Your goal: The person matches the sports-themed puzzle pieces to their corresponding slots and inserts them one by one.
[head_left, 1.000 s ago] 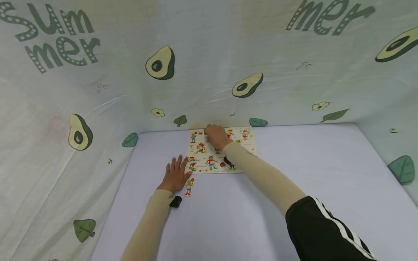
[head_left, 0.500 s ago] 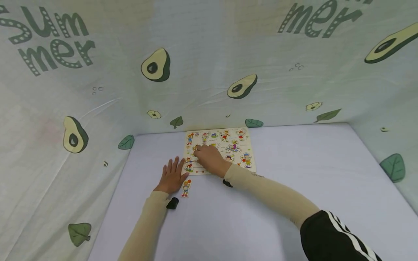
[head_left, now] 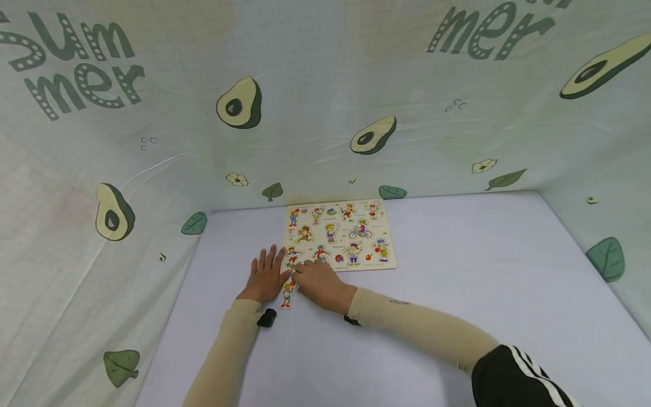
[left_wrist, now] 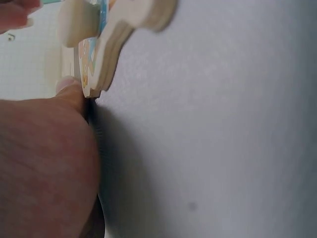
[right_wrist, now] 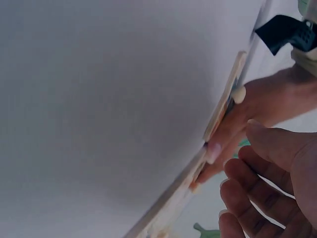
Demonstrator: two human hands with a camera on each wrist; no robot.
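Note:
My left hand (head_left: 261, 278) lies flat with fingers spread at the left edge of a wooden knob puzzle board (head_left: 375, 260). Its thumb is at the board's near left corner. Just in front of that corner, on the table, is a loose puzzle piece (head_left: 286, 296) of a figure with an orange ball. In the left wrist view the piece's thick edge and pale knob (left_wrist: 78, 24) show above the thumb. My right hand (head_left: 322, 287) hovers beside the piece; in the right wrist view its fingers (right_wrist: 262, 191) are loosely bent, apart from the knob, with nothing between them.
Several sports-figure pieces, such as a cyclist (head_left: 360, 229) and a runner (head_left: 304, 234), sit on the board. The white table (head_left: 458, 254) meets an avocado-print cloth (head_left: 305, 164) behind the board and at both sides.
From the board's top edge my right hand has come down across its left half to the loose piece, uncovering the figures there. The left hand stays in place; the head view shifts slightly.

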